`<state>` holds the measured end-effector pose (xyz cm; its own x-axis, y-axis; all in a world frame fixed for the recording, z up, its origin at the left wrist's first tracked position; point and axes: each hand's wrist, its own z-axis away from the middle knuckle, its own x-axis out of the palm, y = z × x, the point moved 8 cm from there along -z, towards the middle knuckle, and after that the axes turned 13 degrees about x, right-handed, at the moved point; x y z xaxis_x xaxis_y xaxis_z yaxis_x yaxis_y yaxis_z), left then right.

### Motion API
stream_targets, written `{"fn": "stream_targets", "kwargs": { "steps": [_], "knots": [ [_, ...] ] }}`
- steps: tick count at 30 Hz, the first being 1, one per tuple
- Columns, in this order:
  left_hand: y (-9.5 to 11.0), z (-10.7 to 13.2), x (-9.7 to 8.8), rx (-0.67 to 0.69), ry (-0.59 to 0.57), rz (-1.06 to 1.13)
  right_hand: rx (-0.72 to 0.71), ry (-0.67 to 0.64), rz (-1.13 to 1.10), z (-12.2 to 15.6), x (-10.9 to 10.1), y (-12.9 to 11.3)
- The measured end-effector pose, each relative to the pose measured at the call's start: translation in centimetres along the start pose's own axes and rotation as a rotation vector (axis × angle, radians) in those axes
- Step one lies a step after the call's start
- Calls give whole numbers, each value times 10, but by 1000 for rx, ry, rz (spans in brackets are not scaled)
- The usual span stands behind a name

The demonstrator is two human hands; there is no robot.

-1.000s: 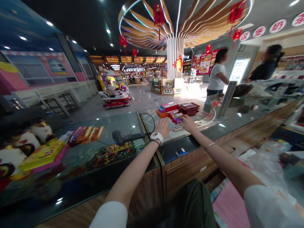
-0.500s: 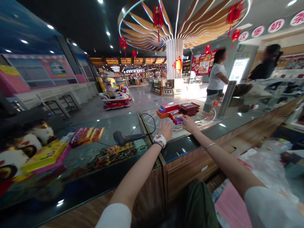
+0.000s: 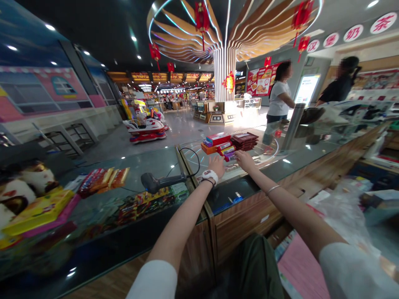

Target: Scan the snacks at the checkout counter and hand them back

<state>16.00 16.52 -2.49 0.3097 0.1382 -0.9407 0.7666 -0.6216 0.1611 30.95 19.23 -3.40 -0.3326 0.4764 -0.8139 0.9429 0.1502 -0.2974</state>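
Observation:
My right hand (image 3: 245, 161) reaches across the glass counter with its fingertips closed on the right end of a purple-and-red tube-shaped package (image 3: 230, 157). Beside that lie a yellow-and-red tube (image 3: 227, 150) and a red tube (image 3: 224, 145), roughly parallel to it. To the left, just in front of the tubes, my left hand (image 3: 217, 165) is held with its fingers forward and slightly bent, holding nothing visible. Flat brown packets (image 3: 245, 141) are stacked behind the tubes. An orange box (image 3: 208, 148) and a red box (image 3: 218, 138) sit at their left.
A black handheld barcode scanner (image 3: 160, 181) with a cable lies left of my left hand. Snack packs (image 3: 102, 181) and a yellow box (image 3: 39, 212) occupy the left counter. A metal post (image 3: 293, 126) rises at the right. Two people (image 3: 278, 97) stand beyond the counter.
The view has turned slightly right. The spread fingers of my left hand have drawn closer together and bent. My right hand stays at the purple tube, which has shifted slightly right relative to the yellow one.

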Motion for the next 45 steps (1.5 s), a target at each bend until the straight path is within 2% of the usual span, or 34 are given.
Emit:
{"fn": "stream_targets", "kwargs": {
  "steps": [3, 5, 10, 17, 20, 26, 33, 41, 45],
  "knots": [
    [-10, -19, 3, -145, 28, 181, 22, -6, -44, 1, 0, -1],
    [-12, -28, 6, -176, 39, 241, 27, -8, -73, 1, 1, -2],
    [-17, -39, 14, -164, 36, 254, -7, -27, -56, 2, 7, -6],
    [-21, -47, 23, -125, -50, 237, -36, -67, -43, 1, 10, -11],
    [-16, -44, 25, -106, -64, 211, -40, -73, -40, 0, 9, -13],
    [-6, -28, 21, -96, -9, 80, 4, -125, 46, 2, 14, -11],
    [-1, -24, 20, -82, -41, 23, 39, -187, 100, 3, 18, -9],
    [-1, -21, 15, -125, -68, -17, 46, -167, 82, 3, 15, -10],
    [1, -20, 6, -82, -31, -84, 39, -143, 60, 4, 10, -12]
  ]
}}
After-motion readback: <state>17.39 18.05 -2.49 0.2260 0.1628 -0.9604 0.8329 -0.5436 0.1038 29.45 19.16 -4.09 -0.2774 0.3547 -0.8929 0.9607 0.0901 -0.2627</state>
